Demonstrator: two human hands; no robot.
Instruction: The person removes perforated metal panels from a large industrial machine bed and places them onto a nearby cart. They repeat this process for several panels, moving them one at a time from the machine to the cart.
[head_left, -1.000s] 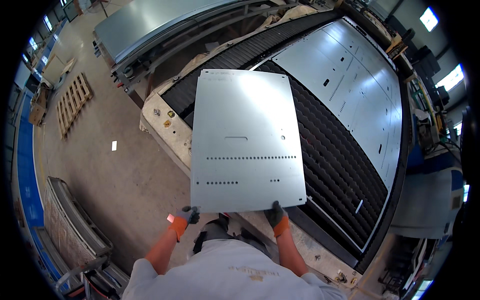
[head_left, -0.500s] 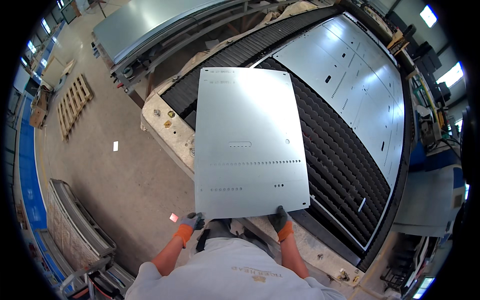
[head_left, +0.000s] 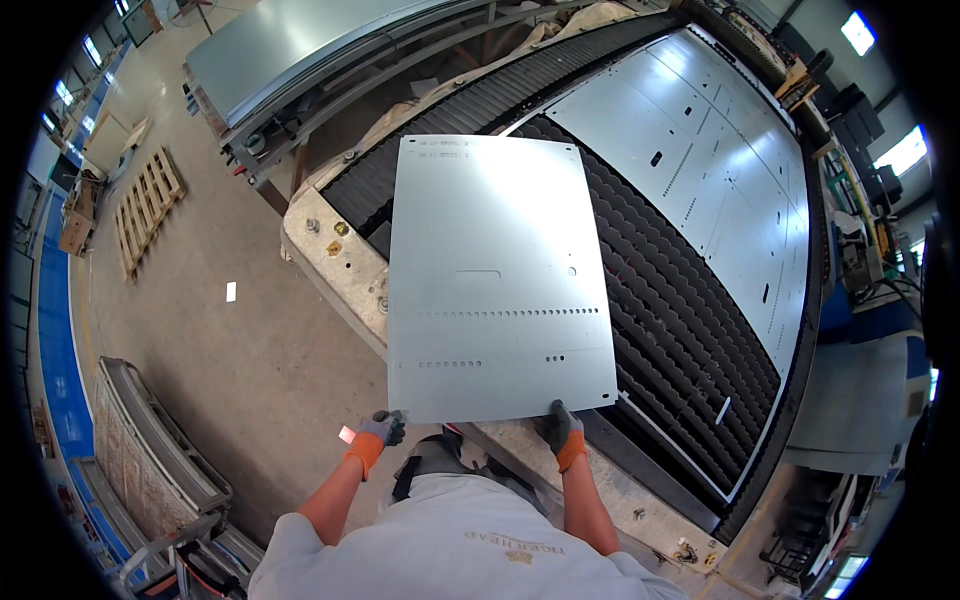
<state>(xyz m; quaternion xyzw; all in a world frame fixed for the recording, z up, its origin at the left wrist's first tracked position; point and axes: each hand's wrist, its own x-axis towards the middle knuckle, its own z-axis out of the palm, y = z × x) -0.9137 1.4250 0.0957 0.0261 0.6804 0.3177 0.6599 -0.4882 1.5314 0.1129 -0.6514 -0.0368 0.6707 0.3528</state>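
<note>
We hold a large grey metal sheet (head_left: 495,285) by its near edge, flat out in front of us. Left hand (head_left: 380,430), gloved, fingers closed on the near left corner. Right hand (head_left: 558,427), gloved too, fingers clamped on the near edge toward the right corner. The sheet has rows of small holes and one slot. It hangs over the corner of the cutting bed (head_left: 690,320) with its dark toothed slats. More cut sheet (head_left: 700,170) lies on the bed's far side. Wooden pallet (head_left: 145,205) on the concrete floor (head_left: 230,340), well apart to the left.
</note>
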